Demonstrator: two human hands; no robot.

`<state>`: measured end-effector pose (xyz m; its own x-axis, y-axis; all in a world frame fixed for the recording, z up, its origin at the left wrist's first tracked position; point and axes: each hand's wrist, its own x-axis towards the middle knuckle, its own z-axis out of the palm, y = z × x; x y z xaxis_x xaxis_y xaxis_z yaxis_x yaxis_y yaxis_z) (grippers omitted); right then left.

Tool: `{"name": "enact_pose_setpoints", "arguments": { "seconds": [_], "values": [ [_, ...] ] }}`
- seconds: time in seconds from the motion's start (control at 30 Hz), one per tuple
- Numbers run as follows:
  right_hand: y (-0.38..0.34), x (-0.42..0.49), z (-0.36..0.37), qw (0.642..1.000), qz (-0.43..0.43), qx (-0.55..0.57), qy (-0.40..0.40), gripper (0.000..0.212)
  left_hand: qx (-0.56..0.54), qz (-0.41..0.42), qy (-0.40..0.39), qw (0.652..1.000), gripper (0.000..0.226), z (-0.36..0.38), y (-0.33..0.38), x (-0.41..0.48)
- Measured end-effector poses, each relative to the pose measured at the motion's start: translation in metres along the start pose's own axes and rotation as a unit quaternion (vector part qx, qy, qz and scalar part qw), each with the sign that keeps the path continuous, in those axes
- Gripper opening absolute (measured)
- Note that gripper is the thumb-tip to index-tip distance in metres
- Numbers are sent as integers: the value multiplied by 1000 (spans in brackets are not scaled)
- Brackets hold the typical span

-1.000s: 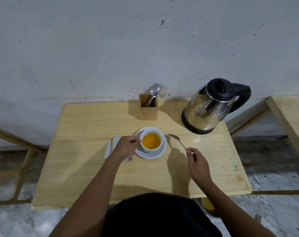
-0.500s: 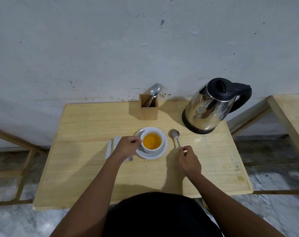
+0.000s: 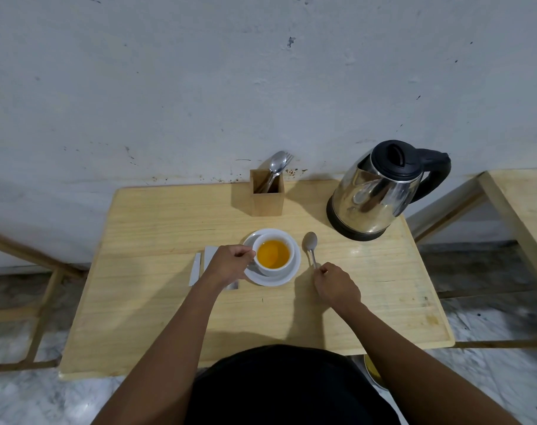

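Your tea [image 3: 273,254] is made: it sits orange in the white teacup [image 3: 269,272], and the teacup stands on its saucer [image 3: 294,271] in the middle of the wooden table [image 3: 156,240]. Your left hand [image 3: 230,262] has its fingers curled at the left side of the teacup, where the handle must be. I think it holds the teacup there, but the handle itself is hidden. Your right hand [image 3: 336,285] pinches the near end of the teaspoon [image 3: 310,245]. The teaspoon is just right of the saucer, with its round end pointing to the far side, and it looks to be down on the table or nearly so. I think the stirring is over and you are putting the teaspoon down. What is left is small: let go of the teaspoon, and then maybe lift the teacup. A second ago the teaspoon was up in the air, leaning toward the teacup, and your right hand was nearer to you and further right. Half a second ago the teaspoon was already beside the saucer, almost as it is now. The teacup, the saucer and your left hand have not moved.
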<state>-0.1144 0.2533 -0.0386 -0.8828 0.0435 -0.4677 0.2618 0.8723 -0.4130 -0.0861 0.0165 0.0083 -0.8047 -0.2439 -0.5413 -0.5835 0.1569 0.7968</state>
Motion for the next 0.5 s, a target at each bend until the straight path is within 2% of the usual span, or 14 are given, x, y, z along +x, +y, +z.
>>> {"name": "enact_pose_setpoints", "arguments": {
  "seconds": [0.33,0.5],
  "values": [
    [1,-3,-1,1000,5,13,23,16,-1,0,-3,1000,26,0,2,-2],
    [1,-4,-6,999,-18,-30,13,15,2,-10,-4,1000,25,-1,4,-2]
  ]
}}
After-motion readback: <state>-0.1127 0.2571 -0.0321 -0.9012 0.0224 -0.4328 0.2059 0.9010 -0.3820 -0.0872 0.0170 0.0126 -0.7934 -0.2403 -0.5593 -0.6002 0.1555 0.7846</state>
